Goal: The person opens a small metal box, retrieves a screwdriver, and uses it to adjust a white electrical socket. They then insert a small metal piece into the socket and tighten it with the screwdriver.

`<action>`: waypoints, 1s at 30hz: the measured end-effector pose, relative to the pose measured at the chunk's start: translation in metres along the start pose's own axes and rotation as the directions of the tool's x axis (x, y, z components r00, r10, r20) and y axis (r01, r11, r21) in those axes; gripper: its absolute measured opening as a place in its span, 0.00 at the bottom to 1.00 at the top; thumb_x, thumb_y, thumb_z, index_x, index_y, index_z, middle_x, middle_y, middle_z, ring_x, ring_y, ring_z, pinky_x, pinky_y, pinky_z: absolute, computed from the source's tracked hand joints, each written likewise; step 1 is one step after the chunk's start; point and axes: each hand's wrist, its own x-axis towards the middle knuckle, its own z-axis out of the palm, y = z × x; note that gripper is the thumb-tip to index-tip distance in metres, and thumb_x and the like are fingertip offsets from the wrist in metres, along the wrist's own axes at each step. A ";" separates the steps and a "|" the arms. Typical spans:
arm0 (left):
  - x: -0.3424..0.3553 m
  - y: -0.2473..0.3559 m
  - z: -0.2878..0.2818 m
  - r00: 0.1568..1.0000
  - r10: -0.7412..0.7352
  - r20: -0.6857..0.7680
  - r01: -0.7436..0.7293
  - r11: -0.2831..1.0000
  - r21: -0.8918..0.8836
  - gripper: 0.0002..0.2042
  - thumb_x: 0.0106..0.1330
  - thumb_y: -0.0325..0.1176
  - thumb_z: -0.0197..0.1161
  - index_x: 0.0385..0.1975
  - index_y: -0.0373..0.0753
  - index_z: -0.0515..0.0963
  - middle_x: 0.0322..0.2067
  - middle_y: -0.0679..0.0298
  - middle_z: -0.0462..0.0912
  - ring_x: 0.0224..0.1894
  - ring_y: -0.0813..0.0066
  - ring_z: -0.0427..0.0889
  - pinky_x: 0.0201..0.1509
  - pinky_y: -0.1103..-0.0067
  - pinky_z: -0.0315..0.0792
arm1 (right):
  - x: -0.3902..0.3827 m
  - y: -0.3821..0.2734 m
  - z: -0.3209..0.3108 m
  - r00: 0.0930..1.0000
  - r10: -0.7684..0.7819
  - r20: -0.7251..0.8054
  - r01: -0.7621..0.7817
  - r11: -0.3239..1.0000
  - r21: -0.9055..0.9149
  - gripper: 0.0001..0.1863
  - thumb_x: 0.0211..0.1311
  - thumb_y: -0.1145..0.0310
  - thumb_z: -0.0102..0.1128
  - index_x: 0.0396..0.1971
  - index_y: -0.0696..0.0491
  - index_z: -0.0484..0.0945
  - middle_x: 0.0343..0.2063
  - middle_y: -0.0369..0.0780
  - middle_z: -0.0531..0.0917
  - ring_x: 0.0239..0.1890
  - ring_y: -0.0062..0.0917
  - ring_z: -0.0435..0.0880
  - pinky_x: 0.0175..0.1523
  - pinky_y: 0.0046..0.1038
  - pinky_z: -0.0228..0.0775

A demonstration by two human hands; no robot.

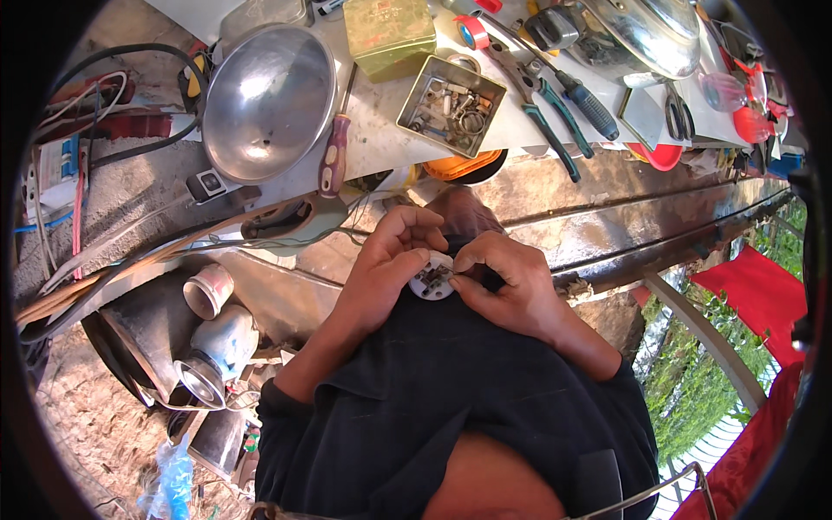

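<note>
A small round white fitting with metal contacts [432,280] sits between my two hands, held close over my dark shirt. My left hand [390,260] curls around its left side, fingers bent over the top. My right hand [503,277] pinches its right edge with thumb and forefinger. Thin wires run from the fitting's area toward the left. Whether my right fingers also hold a small part is hidden.
A white worktop ahead carries a shiny metal reflector bowl [269,100], a red-handled screwdriver [334,156], a metal tray of small parts [451,104], blue-handled pliers [546,121], a green tin box [390,35] and a second metal bowl [646,35]. Cables and pipe pieces [208,290] lie left.
</note>
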 end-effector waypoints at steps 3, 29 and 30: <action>-0.005 0.005 0.001 1.000 -0.015 0.020 0.016 0.999 -0.051 0.24 0.66 0.23 0.52 0.64 0.32 0.70 0.51 0.57 0.82 0.55 0.71 0.81 0.64 0.75 0.73 | -0.001 -0.004 0.000 0.999 0.035 0.008 -0.035 0.999 0.033 0.13 0.55 0.77 0.76 0.38 0.53 0.80 0.31 0.40 0.83 0.31 0.31 0.88 0.36 0.30 0.80; -0.028 0.002 0.006 0.987 0.082 0.136 -0.111 0.969 0.219 0.28 0.71 0.22 0.51 0.73 0.31 0.62 0.63 0.57 0.76 0.63 0.72 0.77 0.67 0.75 0.70 | -0.003 -0.013 0.011 1.000 0.003 0.013 -0.002 0.997 -0.073 0.13 0.53 0.79 0.73 0.38 0.53 0.81 0.39 0.42 0.84 0.42 0.37 0.87 0.45 0.35 0.80; -0.028 0.001 0.007 0.986 0.107 0.126 -0.135 0.962 0.238 0.29 0.70 0.22 0.51 0.73 0.31 0.62 0.63 0.57 0.75 0.62 0.72 0.77 0.67 0.75 0.70 | -0.003 -0.012 0.011 1.000 -0.010 -0.001 0.010 0.998 -0.065 0.13 0.54 0.80 0.73 0.38 0.53 0.81 0.40 0.42 0.84 0.43 0.37 0.87 0.46 0.35 0.80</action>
